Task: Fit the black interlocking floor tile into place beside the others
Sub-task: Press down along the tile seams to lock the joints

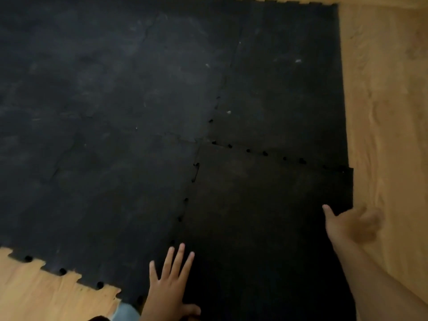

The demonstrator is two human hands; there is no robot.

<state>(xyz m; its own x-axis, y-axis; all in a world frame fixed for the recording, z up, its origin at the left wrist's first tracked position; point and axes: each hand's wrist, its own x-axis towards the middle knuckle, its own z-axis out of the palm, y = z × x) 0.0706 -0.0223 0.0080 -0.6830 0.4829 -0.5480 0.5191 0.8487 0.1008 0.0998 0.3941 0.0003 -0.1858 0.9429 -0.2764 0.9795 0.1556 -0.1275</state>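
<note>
The square black interlocking rubber floor tile (266, 216) lies at the near right corner of the laid black mat of joined tiles (115, 112), on the light wooden plank floor (389, 112), and the step in hand looks like seating its toothed edges. The left hand (170, 286) rests flat with fingers spread across the left seam, while the right hand (349, 225) hooks the tile's right edge, thumb on top and fingers blurred (their curl I cannot tell). Small dark gaps dot both seams, so the next move probably calls for pressing down along each joint until the tabs sit flush.
</note>
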